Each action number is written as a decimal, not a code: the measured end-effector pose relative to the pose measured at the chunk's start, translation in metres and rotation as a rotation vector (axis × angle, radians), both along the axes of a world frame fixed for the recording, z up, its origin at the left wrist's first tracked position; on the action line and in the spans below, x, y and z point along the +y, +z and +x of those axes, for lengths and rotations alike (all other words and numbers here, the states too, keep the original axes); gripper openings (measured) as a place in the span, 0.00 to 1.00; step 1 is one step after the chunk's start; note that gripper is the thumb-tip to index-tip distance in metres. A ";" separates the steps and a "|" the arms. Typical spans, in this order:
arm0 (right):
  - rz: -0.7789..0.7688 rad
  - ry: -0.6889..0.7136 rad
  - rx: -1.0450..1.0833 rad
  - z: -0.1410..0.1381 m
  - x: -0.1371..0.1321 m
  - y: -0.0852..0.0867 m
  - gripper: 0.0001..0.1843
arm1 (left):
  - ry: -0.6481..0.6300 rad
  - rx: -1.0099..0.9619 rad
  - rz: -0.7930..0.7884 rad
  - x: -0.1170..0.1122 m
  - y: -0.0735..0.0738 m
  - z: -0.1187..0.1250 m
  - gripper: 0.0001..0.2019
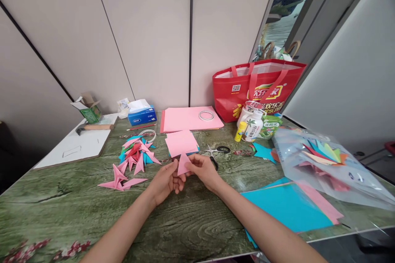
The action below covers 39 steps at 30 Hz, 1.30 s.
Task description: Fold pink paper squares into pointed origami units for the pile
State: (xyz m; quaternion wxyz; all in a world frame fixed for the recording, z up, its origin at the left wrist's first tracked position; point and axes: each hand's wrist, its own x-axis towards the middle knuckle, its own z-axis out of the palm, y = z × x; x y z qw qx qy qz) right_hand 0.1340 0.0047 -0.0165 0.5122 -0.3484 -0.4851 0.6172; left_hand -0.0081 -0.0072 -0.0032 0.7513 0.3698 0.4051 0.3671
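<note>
A small folded piece of pink paper (184, 164), triangular in outline, is held up between my two hands over the middle of the table. My left hand (168, 180) pinches its left side, fingers curled beneath. On the other edge, my right hand (202, 169) grips it between thumb and fingers. Just beyond lies a stack of square pink sheets (182, 141) with blue ones under it. Scissors (217, 151) with black handles rest by my right hand. To the left are a pile of folded pink, blue and red paper pieces (135, 152) and a pink folded star (117, 178).
Large pink sheets (188, 119) and a blue tissue box (142, 115) sit at the back. Right are a red bag (225, 94), glue stick (240, 131), white bottle (253, 127), blue sheets (284, 207) and a plastic bag (364, 172). A hammer (95, 127) lies on a white board (70, 152).
</note>
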 end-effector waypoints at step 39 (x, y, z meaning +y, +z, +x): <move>0.032 -0.126 -0.118 -0.003 0.002 -0.002 0.10 | -0.011 -0.052 -0.008 0.004 -0.006 -0.004 0.12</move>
